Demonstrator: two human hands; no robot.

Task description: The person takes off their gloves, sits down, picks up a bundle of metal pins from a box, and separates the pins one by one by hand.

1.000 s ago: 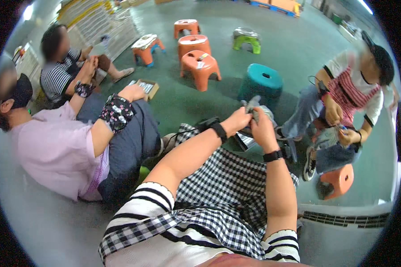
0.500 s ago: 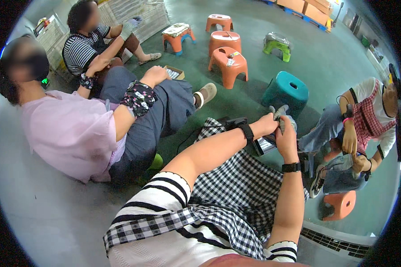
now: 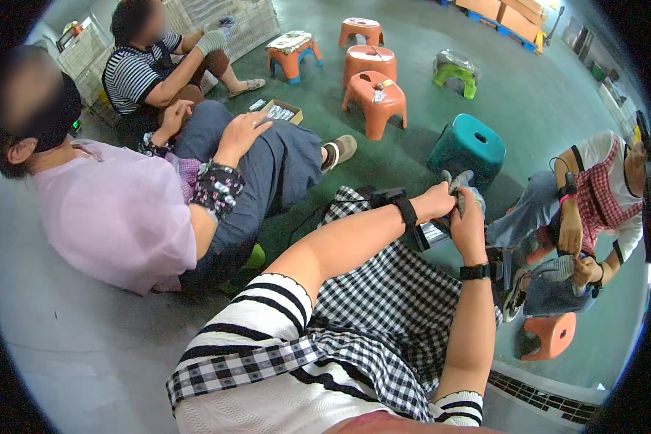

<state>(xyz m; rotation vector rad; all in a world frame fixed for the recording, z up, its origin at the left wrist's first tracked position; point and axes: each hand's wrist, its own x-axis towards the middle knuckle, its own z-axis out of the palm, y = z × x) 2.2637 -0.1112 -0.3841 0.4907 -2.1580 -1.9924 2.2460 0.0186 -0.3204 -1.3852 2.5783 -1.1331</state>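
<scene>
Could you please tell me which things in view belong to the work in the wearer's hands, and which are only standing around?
In the work:
- grey glove-like item, held by left hand and right hand

Apparently just standing about:
- teal stool
- green stool
- cardboard boxes

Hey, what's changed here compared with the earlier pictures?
The view has swung left, so things sit further right in the picture. The neighbour in pink has drawn their near hand back from the small box, over their leg. The left hand and right hand still grip the grey cloth. The teal stool stays put.
</scene>
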